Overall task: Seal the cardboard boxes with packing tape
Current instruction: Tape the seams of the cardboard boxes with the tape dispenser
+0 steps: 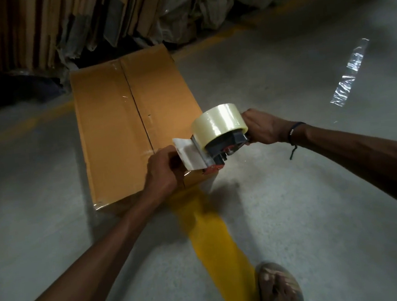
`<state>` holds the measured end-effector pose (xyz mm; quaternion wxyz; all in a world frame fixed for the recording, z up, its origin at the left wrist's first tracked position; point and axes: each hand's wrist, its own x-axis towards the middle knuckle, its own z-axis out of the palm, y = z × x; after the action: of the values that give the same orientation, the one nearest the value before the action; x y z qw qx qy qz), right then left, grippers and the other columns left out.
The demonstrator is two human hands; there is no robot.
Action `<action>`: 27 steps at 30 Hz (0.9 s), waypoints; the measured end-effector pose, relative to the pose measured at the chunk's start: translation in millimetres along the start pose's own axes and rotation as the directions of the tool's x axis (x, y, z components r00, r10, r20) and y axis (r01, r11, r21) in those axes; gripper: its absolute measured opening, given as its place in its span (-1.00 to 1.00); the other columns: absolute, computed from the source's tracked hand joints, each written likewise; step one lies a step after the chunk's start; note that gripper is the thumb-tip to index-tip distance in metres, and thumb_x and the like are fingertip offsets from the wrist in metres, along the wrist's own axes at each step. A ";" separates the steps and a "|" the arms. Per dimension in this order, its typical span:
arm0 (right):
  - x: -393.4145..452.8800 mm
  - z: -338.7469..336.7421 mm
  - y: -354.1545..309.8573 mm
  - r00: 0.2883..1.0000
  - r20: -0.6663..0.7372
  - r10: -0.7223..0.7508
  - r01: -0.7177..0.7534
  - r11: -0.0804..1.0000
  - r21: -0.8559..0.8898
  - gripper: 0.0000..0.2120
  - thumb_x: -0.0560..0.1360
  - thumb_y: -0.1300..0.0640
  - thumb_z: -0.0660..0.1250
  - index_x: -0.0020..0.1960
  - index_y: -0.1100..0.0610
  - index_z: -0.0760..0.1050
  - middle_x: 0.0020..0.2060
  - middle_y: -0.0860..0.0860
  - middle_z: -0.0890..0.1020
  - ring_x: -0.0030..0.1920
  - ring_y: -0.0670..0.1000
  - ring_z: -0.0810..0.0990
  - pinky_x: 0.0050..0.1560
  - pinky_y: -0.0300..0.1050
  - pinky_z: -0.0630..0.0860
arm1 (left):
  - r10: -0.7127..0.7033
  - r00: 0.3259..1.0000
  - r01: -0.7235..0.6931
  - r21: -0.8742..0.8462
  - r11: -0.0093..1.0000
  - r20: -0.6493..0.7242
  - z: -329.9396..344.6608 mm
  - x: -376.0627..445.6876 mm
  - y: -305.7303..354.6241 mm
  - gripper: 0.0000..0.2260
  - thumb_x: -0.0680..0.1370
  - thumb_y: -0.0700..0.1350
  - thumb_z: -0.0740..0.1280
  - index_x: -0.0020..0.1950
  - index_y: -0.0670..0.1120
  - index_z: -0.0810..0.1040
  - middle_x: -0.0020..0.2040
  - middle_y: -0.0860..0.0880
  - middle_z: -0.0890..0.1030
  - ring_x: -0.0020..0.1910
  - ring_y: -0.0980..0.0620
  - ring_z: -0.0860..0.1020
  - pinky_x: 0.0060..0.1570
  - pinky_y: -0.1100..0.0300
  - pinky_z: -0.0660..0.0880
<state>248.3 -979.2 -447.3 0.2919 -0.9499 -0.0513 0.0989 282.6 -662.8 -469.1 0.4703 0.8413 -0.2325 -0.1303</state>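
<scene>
Cardboard box [128,123]: brown, flaps closed, centre seam untaped, on the floor [292,190] at 12 o'clock.
Tape dispenser [218,139]: clear roll, over the box's near edge.
Left hand [162,171]: fingers pinch the tape end.
Right hand [263,126]: fingers wrapped round the handle, 3 o'clock.

The cardboard box [128,123] lies on the floor [292,190] ahead of the left hand [162,171]. The tape dispenser [215,139] sits between that hand and the right hand [262,128] (over the box's near corner). A loose tape strip [349,74] lies beyond the right hand.
</scene>
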 end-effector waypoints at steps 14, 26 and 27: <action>-24.0 -30.1 48.9 0.982 0.000 0.191 -0.190 0.976 -0.110 -0.24 0.72 -0.24 -0.20 -0.29 0.16 0.55 -0.40 0.05 0.65 -0.41 -0.01 0.61 -0.22 -0.18 0.46 | 0.009 0.999 -0.011 0.059 0.998 0.033 3.2 8.2 1.0 -0.89 0.49 -0.18 0.56 -0.07 0.03 0.75 -0.14 0.11 0.69 -0.15 0.08 0.62 -0.14 0.19 0.53; -12.6 -42.4 35.8 0.982 0.071 0.176 -0.165 0.977 -0.138 -0.21 0.69 -0.28 -0.26 -0.26 0.12 0.56 -0.39 0.04 0.64 -0.39 -0.04 0.61 -0.16 -0.15 0.49 | -0.365 0.832 0.479 -0.209 0.853 0.419 16.7 53.9 112.2 -0.37 0.60 0.40 0.13 0.54 0.05 0.32 0.05 -0.23 0.54 -0.54 0.15 0.40 -0.46 0.33 0.32; -15.0 -40.7 37.9 0.981 0.064 0.181 -0.172 0.976 -0.137 -0.19 0.69 -0.28 -0.26 -0.25 0.15 0.58 -0.37 0.06 0.65 -0.36 0.01 0.64 -0.16 -0.14 0.52 | -0.361 0.841 0.483 -0.258 0.837 0.403 19.8 49.5 112.3 -0.34 0.63 0.35 0.12 0.58 -0.06 0.31 -0.28 -0.40 0.57 -0.60 0.20 0.41 -0.53 0.36 0.32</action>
<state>244.1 -1035.0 -433.4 0.2170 -0.9633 0.0159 0.1570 286.3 -753.3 -383.8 0.5236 0.7396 -0.0885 -0.4136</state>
